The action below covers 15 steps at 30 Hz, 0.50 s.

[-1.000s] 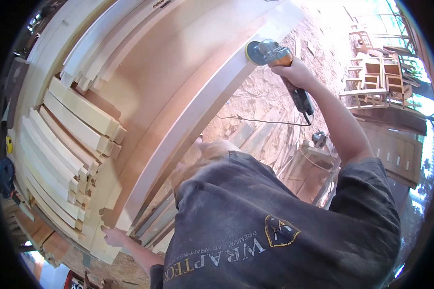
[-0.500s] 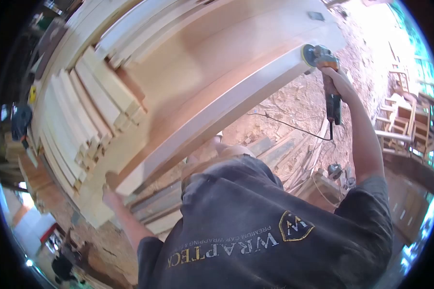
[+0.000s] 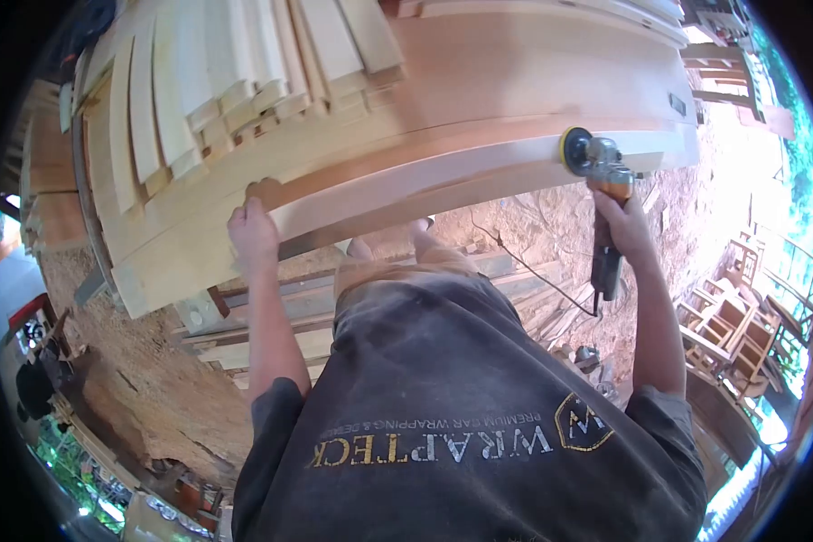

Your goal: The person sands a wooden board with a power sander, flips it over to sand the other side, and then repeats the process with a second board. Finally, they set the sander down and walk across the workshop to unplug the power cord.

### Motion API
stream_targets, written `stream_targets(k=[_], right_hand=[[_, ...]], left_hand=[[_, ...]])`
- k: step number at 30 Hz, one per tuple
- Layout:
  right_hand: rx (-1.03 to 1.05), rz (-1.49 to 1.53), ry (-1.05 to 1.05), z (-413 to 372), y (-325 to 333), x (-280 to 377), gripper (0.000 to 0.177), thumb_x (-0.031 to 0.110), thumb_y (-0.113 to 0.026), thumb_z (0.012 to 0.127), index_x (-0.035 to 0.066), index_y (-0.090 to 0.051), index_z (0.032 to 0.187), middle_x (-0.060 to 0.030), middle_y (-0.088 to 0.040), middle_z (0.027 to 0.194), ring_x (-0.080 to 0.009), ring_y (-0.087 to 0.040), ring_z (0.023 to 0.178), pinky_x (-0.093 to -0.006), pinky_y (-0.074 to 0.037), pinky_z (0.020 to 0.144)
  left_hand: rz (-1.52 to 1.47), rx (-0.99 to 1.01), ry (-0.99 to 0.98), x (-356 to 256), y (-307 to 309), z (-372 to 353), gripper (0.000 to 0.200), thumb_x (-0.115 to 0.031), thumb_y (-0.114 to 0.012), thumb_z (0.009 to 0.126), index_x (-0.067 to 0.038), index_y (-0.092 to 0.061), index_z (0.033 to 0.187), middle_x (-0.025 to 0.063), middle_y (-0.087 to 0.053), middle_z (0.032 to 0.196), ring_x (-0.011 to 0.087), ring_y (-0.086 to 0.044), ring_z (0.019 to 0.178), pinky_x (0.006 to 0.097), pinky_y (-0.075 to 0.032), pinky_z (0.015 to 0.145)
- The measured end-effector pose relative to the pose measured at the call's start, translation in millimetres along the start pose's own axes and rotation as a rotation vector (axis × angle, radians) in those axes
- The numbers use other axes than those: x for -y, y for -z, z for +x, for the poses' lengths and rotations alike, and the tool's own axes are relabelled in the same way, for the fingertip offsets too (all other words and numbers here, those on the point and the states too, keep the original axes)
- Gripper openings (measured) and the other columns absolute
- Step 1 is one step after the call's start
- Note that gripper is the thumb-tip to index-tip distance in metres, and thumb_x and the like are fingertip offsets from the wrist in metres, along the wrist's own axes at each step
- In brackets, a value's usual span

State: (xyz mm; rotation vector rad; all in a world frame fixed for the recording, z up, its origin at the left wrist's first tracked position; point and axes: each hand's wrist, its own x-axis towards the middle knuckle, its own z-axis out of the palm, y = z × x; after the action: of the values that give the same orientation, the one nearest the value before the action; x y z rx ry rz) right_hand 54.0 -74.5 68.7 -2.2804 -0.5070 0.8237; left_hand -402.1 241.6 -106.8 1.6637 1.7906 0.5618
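Observation:
My right hand [image 3: 621, 217] is wrapped around the body of an angle grinder [image 3: 607, 248], whose round yellow-edged sanding disc [image 3: 576, 151] stands against the long pale board [image 3: 425, 181] near its right end. The grinder's dark cord hangs from its lower end. At the board's left end, my left hand [image 3: 255, 233] is closed on the wood; its fingertips are partly hidden. The board lies along the near edge of a wide wooden work surface [image 3: 190, 266], just in front of my body.
Several pale wood strips [image 3: 217, 72] lie stacked on the left of the work surface. Planks [image 3: 289, 316] lie on the dusty ground by my legs. The power cord [image 3: 537, 274] loops across the ground. Wooden chair frames [image 3: 736, 325] stand at the right.
My view has turned, so the board now lies nearly level across it. The grinder sits a little farther in from the board's right end. Both hands keep their holds.

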Motion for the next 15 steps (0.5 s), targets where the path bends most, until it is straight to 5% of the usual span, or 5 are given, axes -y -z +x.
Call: stream_targets(k=[4,5,7,12,15], right_hand=[[0.157,-0.137,-0.105,-31,-62,47,0.036,0.019,-0.070,0.095,0.000,-0.060,0.123,-0.0061,-0.067,0.099,-0.0097,-0.060,0.088,-0.0285,-0.050,0.079],[0.065,-0.122,0.109,-38,-82,43,0.034,0.018,-0.071,0.094,0.001,-0.060,0.121,-0.0051,-0.065,0.093,-0.0088,-0.059,0.081,-0.0280,-0.051,0.072],[0.139,-0.108,0.058,-53,-108,65,0.037,0.017,-0.072,0.093,0.001,-0.057,0.123,-0.0042,-0.065,0.091,-0.0108,-0.061,0.080,-0.0291,-0.051,0.072],[0.220,-0.161,-0.103,-82,-147,95,0.046,0.017,-0.073,0.091,-0.001,-0.053,0.129,-0.0078,-0.068,0.101,-0.0161,-0.064,0.094,-0.0328,-0.052,0.085],[0.272,-0.169,0.160,-96,-187,107,0.052,0.019,-0.075,0.090,-0.002,-0.052,0.131,-0.0147,-0.065,0.116,-0.0205,-0.063,0.109,-0.0370,-0.050,0.097]], left_hand=[[-0.348,-0.024,-0.076,-13,-3,-10,0.036,-0.019,-0.057,0.100,0.002,-0.056,0.070,0.0062,-0.053,0.060,0.0137,-0.050,0.058,0.0361,-0.042,0.056],[-0.359,-0.027,-0.071,-11,-5,-11,0.036,-0.019,-0.057,0.100,0.002,-0.056,0.070,0.0062,-0.053,0.060,0.0137,-0.050,0.058,0.0361,-0.042,0.056],[-0.587,0.060,-0.088,-2,-5,-12,0.039,-0.021,-0.060,0.102,0.000,-0.056,0.069,-0.0001,-0.051,0.058,0.0085,-0.045,0.056,0.0320,-0.037,0.051],[-0.791,0.353,0.130,8,20,-8,0.038,-0.023,-0.063,0.103,-0.004,-0.062,0.071,-0.0034,-0.053,0.060,0.0062,-0.045,0.057,0.0283,-0.035,0.051],[-0.779,0.434,0.180,22,16,-1,0.035,-0.028,-0.063,0.104,-0.004,-0.068,0.079,-0.0019,-0.057,0.064,0.0066,-0.049,0.059,0.0266,-0.038,0.053]])
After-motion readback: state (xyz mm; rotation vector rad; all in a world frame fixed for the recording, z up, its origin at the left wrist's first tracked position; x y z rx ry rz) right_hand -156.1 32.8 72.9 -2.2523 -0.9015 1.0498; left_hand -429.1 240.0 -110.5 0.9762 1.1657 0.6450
